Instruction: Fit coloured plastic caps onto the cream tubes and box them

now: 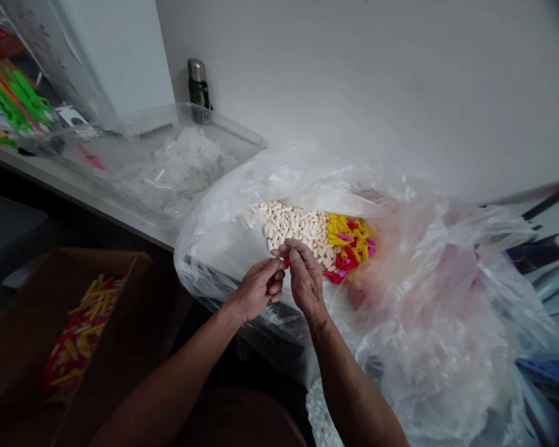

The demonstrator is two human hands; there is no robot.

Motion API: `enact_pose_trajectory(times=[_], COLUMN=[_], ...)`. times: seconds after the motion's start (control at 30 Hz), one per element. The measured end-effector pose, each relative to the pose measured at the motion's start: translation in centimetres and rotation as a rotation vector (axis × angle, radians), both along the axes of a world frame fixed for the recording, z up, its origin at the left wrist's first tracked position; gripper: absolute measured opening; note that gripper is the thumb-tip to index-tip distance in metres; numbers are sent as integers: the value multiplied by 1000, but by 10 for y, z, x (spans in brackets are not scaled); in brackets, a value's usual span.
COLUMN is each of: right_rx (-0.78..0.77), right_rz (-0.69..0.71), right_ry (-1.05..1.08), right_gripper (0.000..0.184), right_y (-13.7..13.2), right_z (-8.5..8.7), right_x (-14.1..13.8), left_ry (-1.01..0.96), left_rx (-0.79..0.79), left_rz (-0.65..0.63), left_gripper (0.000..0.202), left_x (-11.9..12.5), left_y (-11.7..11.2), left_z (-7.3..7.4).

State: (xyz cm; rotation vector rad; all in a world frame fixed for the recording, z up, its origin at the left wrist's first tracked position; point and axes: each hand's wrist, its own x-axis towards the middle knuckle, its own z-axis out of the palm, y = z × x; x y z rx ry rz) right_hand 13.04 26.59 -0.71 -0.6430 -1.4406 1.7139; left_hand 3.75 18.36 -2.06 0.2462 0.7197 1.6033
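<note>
My left hand [261, 287] and my right hand [306, 277] meet over the near edge of a work surface, fingertips pinched. Between them shows a small red plastic tube [286, 262], mostly hidden by the fingers. Just beyond my hands lies a heap of small cream-coloured, peg-like pieces [291, 225]. Against its right side rests a pile of short yellow, red and pink tubes [351, 242]. Both heaps lie among clear plastic sheeting [223, 198].
A cardboard box [135, 292] with red and yellow pieces stands low at left. Behind it, a clear tray [237, 130] holds translucent pieces, near a flask [198, 87]. Bunched plastic bags [428, 335] fill the right. Green scissor-like items [25, 99] lie at far left.
</note>
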Motion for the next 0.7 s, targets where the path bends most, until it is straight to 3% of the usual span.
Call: enact_pose_trajectory(times=[0.1, 0.33, 0.43, 0.53, 0.7], right_rx=[-49, -219, -270, -267, -166], right_rz=[-5, -212, -203, -164, -102], right_ry=[-6, 53, 67, 53, -9], right_gripper=[31, 30, 29, 29, 29], right_y=[-1, -16, -18, -16, -14], right_z=[2, 11, 12, 10, 10], right_x=[1, -11, -12, -8, 0], left_ry=[87, 491, 595, 460, 26], left_rx=[2, 27, -17, -29, -59], left_rz=[52, 386, 420, 329, -12], left_gripper=[46, 35, 34, 40, 47], left_x=[5, 22, 23, 19, 13], left_y=[1, 7, 4, -2, -7], left_z=[1, -7, -8, -4, 6])
